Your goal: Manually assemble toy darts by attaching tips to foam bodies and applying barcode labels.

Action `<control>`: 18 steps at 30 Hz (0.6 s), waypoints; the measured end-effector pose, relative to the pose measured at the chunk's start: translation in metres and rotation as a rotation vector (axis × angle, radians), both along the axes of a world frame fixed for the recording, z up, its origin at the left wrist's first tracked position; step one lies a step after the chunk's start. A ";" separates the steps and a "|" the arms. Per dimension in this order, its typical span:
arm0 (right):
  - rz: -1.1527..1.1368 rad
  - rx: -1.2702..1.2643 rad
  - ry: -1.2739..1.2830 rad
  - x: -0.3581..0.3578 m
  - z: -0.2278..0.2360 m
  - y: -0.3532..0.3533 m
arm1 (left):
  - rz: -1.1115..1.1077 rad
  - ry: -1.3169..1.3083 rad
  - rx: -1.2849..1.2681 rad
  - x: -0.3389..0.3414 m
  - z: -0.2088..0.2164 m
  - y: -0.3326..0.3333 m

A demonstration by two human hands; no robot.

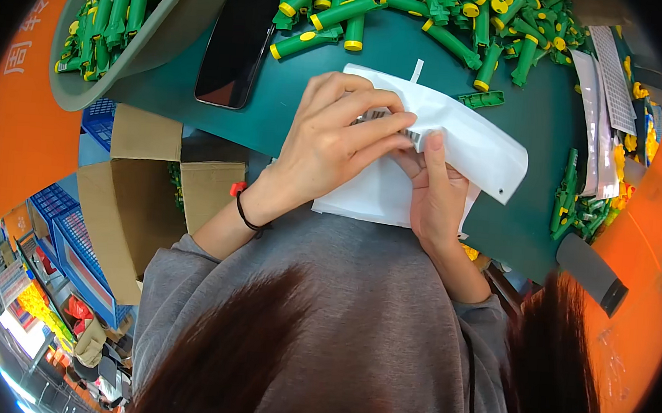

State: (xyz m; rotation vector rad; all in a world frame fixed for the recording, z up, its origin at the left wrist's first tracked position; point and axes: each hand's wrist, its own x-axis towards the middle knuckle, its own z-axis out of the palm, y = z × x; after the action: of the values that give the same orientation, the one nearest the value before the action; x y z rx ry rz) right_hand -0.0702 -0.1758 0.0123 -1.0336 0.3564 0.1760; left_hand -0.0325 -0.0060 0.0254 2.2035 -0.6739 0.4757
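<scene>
Pinching the white sheet (477, 144) between thumb and fingers, here's the right hand (439, 191), holding it over the green table's (293, 89) near edge! The left hand (332, 134) curls narrow over a striped label (376, 115), its grip impossible to tell, green tubes (348, 12) piled beyond!

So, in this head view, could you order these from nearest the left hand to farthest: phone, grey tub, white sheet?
1. White sheet, at the left hand.
2. Phone, up and left.
3. Grey tub, farther left, past the phone.
</scene>
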 end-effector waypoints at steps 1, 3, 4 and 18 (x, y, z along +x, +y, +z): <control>0.000 0.003 0.000 0.002 0.003 0.001 | 0.024 -0.039 -0.001 0.001 -0.004 0.000; 0.036 -0.014 -0.015 0.005 0.010 0.002 | 0.048 -0.077 0.001 0.001 -0.008 -0.002; 0.033 -0.011 -0.015 0.004 0.008 0.000 | 0.052 -0.114 -0.014 0.001 -0.008 -0.003; -0.031 0.061 0.009 0.003 -0.007 -0.006 | 0.076 -0.033 -0.060 0.004 -0.007 -0.015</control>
State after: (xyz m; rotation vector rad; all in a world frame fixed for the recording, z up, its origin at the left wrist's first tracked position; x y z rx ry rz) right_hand -0.0675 -0.1817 0.0054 -0.9671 0.3733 0.1626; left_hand -0.0289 -0.0209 0.0181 2.1743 -0.5878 0.5653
